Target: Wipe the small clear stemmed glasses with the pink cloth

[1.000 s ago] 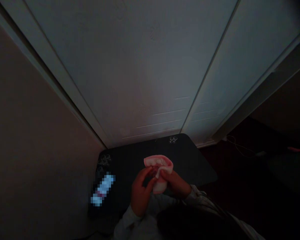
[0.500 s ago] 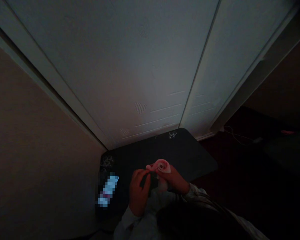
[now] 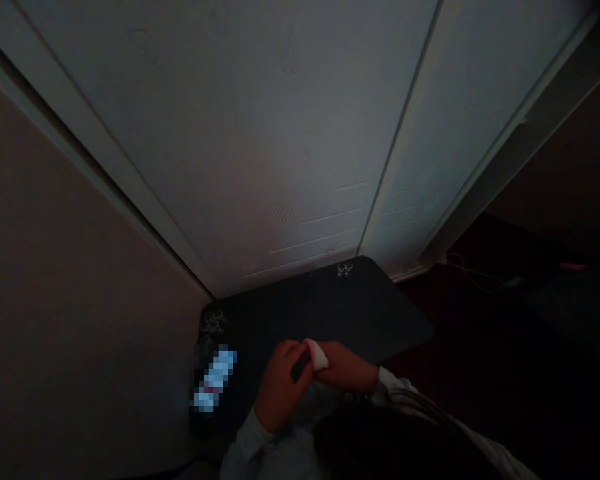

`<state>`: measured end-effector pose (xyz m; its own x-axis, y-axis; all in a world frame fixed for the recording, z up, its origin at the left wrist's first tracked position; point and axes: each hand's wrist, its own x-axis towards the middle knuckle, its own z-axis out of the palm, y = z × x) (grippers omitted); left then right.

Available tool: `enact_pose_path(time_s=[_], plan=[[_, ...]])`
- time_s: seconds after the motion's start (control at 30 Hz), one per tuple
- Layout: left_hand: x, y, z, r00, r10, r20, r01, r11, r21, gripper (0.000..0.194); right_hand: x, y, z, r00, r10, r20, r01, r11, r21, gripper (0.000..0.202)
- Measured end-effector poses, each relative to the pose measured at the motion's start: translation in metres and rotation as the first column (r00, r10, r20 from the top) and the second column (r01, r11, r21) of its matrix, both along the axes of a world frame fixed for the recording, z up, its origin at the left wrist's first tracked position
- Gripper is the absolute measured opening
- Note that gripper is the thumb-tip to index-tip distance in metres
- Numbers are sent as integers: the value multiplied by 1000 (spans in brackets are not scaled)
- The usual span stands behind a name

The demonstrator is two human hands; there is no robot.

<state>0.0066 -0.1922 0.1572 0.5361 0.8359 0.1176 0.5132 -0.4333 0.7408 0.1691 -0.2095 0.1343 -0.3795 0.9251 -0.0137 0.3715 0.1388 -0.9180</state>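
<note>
A small pink-and-white rolled piece of soft material sits between my two hands, above the near edge of the dark table. The dim light hides what exactly it is. My left hand is closed, its fingertips and thumb pinching the left side of the piece. From the other side my right hand grips it, with the fingers partly hidden behind it. Only one pale face and a pink edge of the roll show.
On the dark table, a lit phone lies at the left, its screen blurred out. Small clear loop-shaped things rest near the left corner, and similar ones at the back. A white panelled door stands behind.
The roll has tipped over and come lower, so its spiral end no longer shows. My left hand has closed in to the right, against the piece and my right hand.
</note>
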Motion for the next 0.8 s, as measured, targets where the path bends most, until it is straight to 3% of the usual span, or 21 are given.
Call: enact_pose_path(time_s=[0.27,0.47,0.6,0.7,0.8], plan=[[2,9,9,986,-143,-82,138,988,-69,29,12,3,8,987,71,143,-74,997,21,21],[13,11,12,986,-151,-69,140,980,-142,32,22,5,13,982,85,169,-81,996,-28,18],[13,9,11,1000,-18,-8,15,972,-233,28,25,7,10,996,32,86,-26,997,-75,39],[8,10,9,991,123,53,-101,945,-312,17,25,8,5,1000,-22,-18,21,999,-29,59],[4,12,6,965,231,127,-170,913,-371,15,22,7,2,999,-7,-52,9,999,38,64]])
